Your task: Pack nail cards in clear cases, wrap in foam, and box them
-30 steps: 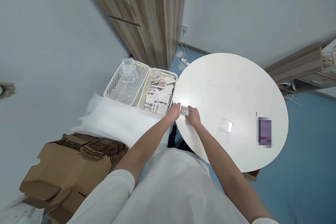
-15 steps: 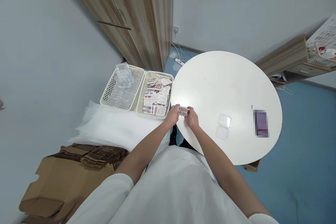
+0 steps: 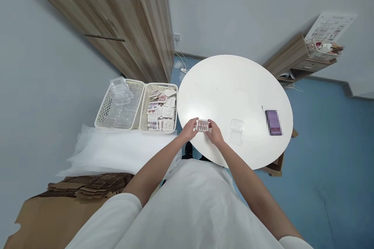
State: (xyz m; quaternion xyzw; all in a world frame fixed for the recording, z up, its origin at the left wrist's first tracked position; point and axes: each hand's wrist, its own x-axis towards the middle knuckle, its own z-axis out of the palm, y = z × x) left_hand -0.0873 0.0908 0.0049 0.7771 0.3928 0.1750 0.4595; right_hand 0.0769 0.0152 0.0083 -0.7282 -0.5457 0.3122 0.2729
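Over the near left edge of the round white table (image 3: 233, 81), a small set of press-on nails (image 3: 202, 125) is held between both hands. It shows two rows of pinkish and reddish pieces on a pale backing. My left hand (image 3: 189, 129) is closed on its left end, and my right hand (image 3: 215, 133) grips the right end. To the right, a clear plastic case (image 3: 236, 138) lies unfolded on the table. Left of the table, a cream basket (image 3: 142, 120) holds many similar nail cards (image 3: 168, 113), some with printed white sides up.
Another basket (image 3: 101, 114) holds clear plastic cases (image 3: 121, 111). White sheets (image 3: 117, 149) and folded brown cardboard (image 3: 58, 218) lie at lower left. A blurred purple object (image 3: 274, 123) rests on the table's right. A wood-grain cabinet (image 3: 131, 27) stands behind; cables (image 3: 184, 60) run along the wall.
The view has shifted, so the table and baskets appear further left. The nail set now faces me more squarely, still between both hands.
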